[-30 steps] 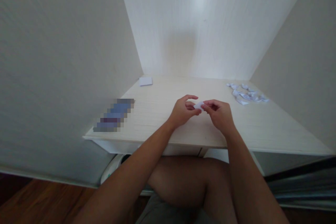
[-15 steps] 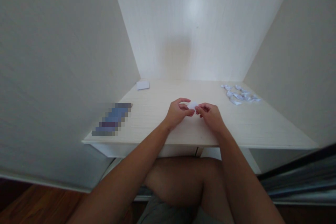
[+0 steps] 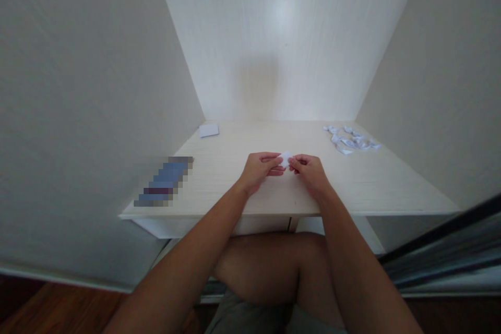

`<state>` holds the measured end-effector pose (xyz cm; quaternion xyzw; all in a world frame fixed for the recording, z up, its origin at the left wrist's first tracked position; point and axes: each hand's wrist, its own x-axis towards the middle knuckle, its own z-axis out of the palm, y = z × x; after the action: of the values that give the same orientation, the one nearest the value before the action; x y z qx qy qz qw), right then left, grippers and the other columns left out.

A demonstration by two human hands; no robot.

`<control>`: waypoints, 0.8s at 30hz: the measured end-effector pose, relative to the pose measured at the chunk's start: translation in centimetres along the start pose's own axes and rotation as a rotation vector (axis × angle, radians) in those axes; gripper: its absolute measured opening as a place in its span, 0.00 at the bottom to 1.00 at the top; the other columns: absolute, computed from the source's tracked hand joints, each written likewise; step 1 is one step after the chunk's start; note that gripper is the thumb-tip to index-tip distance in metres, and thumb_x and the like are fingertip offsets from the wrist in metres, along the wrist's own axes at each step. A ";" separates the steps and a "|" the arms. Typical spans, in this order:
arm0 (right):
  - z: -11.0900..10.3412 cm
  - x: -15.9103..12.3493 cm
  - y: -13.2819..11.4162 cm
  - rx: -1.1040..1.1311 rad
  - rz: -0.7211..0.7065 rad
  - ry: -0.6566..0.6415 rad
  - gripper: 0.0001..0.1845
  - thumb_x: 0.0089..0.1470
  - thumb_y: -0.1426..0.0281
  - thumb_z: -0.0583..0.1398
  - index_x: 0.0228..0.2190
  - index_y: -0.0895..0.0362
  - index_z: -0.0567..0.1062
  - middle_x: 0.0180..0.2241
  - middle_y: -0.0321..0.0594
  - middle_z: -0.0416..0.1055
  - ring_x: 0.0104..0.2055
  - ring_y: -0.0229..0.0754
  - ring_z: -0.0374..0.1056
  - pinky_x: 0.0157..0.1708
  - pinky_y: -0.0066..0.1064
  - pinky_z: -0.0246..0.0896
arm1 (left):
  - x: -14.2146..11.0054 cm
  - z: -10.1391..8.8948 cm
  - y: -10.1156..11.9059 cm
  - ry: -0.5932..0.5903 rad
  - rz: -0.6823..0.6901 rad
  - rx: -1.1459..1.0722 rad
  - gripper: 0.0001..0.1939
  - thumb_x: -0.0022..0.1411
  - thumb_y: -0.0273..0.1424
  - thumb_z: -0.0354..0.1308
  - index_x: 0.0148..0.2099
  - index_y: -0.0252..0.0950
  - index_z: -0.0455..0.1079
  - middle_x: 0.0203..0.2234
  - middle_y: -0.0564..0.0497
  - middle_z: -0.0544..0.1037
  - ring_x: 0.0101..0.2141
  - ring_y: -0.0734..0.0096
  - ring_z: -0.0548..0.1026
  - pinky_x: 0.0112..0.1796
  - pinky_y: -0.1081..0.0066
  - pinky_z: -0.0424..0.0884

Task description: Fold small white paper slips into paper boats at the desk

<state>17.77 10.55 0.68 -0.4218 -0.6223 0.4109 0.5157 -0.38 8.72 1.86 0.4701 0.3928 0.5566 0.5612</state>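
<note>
A small piece of white paper [image 3: 285,159] is held up between both hands above the white desk [image 3: 235,193]. My left hand [image 3: 261,168] grips its left side, thumb on top and fingers stretched behind it. With thumb and fingertips pinched together, my right hand [image 3: 307,167] holds the right edge. The paper looks folded, but its creases are too small to make out. Beyond my right hand, several twisted white paper pieces [image 3: 352,141] lie in a loose cluster.
A small white stack of paper [image 3: 209,130] rests at the back left corner. Near the left edge lies a flat, blurred-out blue object [image 3: 164,181]. Panels enclose the desk at the left, back and right. My bare legs [image 3: 266,266] are under its front edge.
My left hand's fingers have closed in, the thumb now pressing onto the paper. The right hand keeps its pinch. The whole view has shifted slightly.
</note>
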 end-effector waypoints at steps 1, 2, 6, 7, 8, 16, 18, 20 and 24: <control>0.0 0.0 -0.1 0.005 0.003 -0.005 0.19 0.51 0.52 0.66 0.27 0.57 0.80 0.24 0.39 0.77 0.27 0.40 0.68 0.30 0.33 0.64 | 0.0 0.0 0.0 0.009 0.000 0.001 0.21 0.51 0.34 0.77 0.44 0.29 0.80 0.34 0.42 0.85 0.30 0.64 0.84 0.37 0.63 0.84; 0.1 0.0 -0.3 0.009 0.005 -0.010 0.19 0.51 0.52 0.66 0.28 0.56 0.80 0.25 0.39 0.77 0.27 0.40 0.69 0.30 0.33 0.65 | 0.0 0.0 0.0 0.019 0.002 0.003 0.20 0.51 0.34 0.77 0.44 0.29 0.80 0.33 0.41 0.85 0.30 0.64 0.84 0.36 0.63 0.84; 0.2 -0.1 -0.7 0.025 0.006 -0.024 0.19 0.50 0.53 0.66 0.29 0.57 0.80 0.26 0.40 0.77 0.28 0.41 0.70 0.31 0.33 0.65 | 0.0 0.0 0.1 0.051 0.016 0.008 0.19 0.50 0.33 0.78 0.42 0.29 0.81 0.33 0.42 0.86 0.29 0.66 0.83 0.36 0.64 0.84; 0.3 -0.2 -0.8 0.028 0.004 -0.030 0.18 0.50 0.53 0.67 0.30 0.57 0.81 0.26 0.40 0.77 0.28 0.41 0.70 0.30 0.33 0.65 | 0.0 0.1 0.2 0.057 0.021 0.009 0.19 0.49 0.33 0.78 0.42 0.29 0.81 0.33 0.42 0.86 0.28 0.66 0.83 0.36 0.64 0.84; 0.3 -0.2 -0.8 0.031 0.002 -0.037 0.18 0.50 0.54 0.67 0.30 0.57 0.81 0.26 0.40 0.77 0.28 0.41 0.70 0.30 0.32 0.65 | -0.1 0.1 0.3 0.060 0.025 0.009 0.19 0.49 0.33 0.78 0.42 0.29 0.81 0.33 0.42 0.86 0.28 0.66 0.83 0.36 0.64 0.84; 0.6 -0.6 -1.4 0.067 -0.003 -0.092 0.19 0.49 0.56 0.69 0.35 0.58 0.81 0.31 0.43 0.81 0.31 0.41 0.73 0.32 0.32 0.67 | -0.4 0.4 0.7 0.075 0.071 0.023 0.20 0.48 0.35 0.78 0.41 0.29 0.80 0.31 0.43 0.85 0.28 0.68 0.82 0.35 0.65 0.83; 0.6 -0.6 -1.3 0.078 -0.004 -0.098 0.19 0.49 0.57 0.70 0.36 0.58 0.81 0.33 0.44 0.82 0.33 0.41 0.75 0.34 0.33 0.68 | -0.5 0.4 0.7 0.074 0.083 0.033 0.20 0.48 0.35 0.78 0.41 0.29 0.80 0.31 0.44 0.85 0.28 0.68 0.82 0.34 0.66 0.83; 0.6 -0.5 -1.2 0.080 -0.005 -0.100 0.18 0.49 0.58 0.70 0.37 0.59 0.80 0.33 0.44 0.82 0.33 0.42 0.75 0.35 0.33 0.68 | -0.5 0.3 0.7 0.067 0.091 0.047 0.20 0.49 0.36 0.77 0.41 0.30 0.79 0.30 0.45 0.84 0.29 0.68 0.82 0.33 0.65 0.83; 0.4 -0.4 -1.2 0.054 -0.008 -0.127 0.16 0.50 0.60 0.68 0.36 0.59 0.80 0.31 0.42 0.81 0.33 0.41 0.74 0.36 0.33 0.67 | -0.4 0.2 0.7 0.042 0.117 0.086 0.19 0.50 0.37 0.76 0.41 0.31 0.79 0.31 0.46 0.84 0.30 0.67 0.81 0.32 0.65 0.82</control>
<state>17.26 9.81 1.61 -0.3783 -0.6443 0.4514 0.4878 -0.35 8.28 2.59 0.5040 0.4002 0.5807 0.4986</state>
